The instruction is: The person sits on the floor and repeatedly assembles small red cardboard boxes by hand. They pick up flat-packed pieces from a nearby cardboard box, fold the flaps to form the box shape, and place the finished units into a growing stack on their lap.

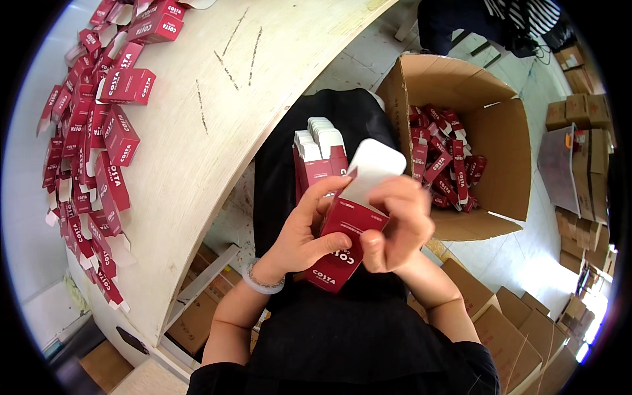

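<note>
My left hand (306, 234) is wrapped round a small dark red carton (342, 243) with white lettering, thumb on its front and forefinger by the top edge. The carton is tilted, and its white top flap (378, 164) stands up. My right hand (401, 224) is at the carton's right side by the flap. Its fingers are bent and smeared by motion, so I cannot tell whether they grip. Just beyond, on my black-covered lap, stands a row of flat, unfolded red cartons (319, 158) with white flaps upward.
On the pale table (230, 66) at left lies a heap of folded red cartons (122, 135). A big open cardboard box (507, 158) to the right holds many more. Brown boxes (507, 342) stand at lower right and along the right side. A person in a striped top (533, 13) is at the far right.
</note>
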`<state>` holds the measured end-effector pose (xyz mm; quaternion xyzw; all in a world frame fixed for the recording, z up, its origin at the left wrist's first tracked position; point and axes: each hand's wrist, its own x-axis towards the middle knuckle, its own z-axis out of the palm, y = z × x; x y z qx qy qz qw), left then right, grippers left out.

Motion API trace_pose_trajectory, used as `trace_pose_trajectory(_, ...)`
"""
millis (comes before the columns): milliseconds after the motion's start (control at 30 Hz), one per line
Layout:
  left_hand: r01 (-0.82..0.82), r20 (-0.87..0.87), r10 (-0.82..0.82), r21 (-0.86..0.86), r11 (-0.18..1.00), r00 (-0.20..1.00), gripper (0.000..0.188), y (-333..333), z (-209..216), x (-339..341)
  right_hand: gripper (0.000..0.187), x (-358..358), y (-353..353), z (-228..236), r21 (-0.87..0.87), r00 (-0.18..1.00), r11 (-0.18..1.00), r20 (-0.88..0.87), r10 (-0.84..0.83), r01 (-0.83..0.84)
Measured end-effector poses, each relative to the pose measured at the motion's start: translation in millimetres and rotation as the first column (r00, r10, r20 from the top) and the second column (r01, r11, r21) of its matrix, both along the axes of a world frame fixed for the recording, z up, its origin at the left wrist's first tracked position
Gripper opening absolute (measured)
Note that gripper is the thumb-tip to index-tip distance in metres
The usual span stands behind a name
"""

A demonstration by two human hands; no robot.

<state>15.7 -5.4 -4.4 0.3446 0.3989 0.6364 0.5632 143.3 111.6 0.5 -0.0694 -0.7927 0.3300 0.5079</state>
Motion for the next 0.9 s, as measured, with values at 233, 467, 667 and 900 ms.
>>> trace_pose_trajectory(233, -0.005, -0.248, -0.004, -0.038, 0.999, 0.969, 0.051, 0, 8, -1, 0.086, -8, 27, 20, -0.938, 0.934, 0.092, -0.318, 0.161, -0.335)
trace_pose_trajectory(467, -0.069, -0.547, 0.062, 0.009, 0.998, 0.835, 0.038, 5, 14, -2, 0.044, 13, 14, 22, -0.868, 0.848, 0.353, -0.134, 0.512, -0.351)
trace_pose_trajectory(667, -0.168, -0.592, 0.191, 0.096, 0.981, 0.783, 0.093, 0, -9, 1, 0.030, 15, 4, 31, -0.834, 0.881, 0.532, 0.137, 0.453, -0.144)
trace_pose_trajectory(900, -0.238, -0.630, 0.214, 0.048, 0.970, 0.746, 0.082, -2, -6, 9, 0.048, 5, 0, 28, -0.352, 0.885, 0.913, 0.330, 0.328, -0.207)
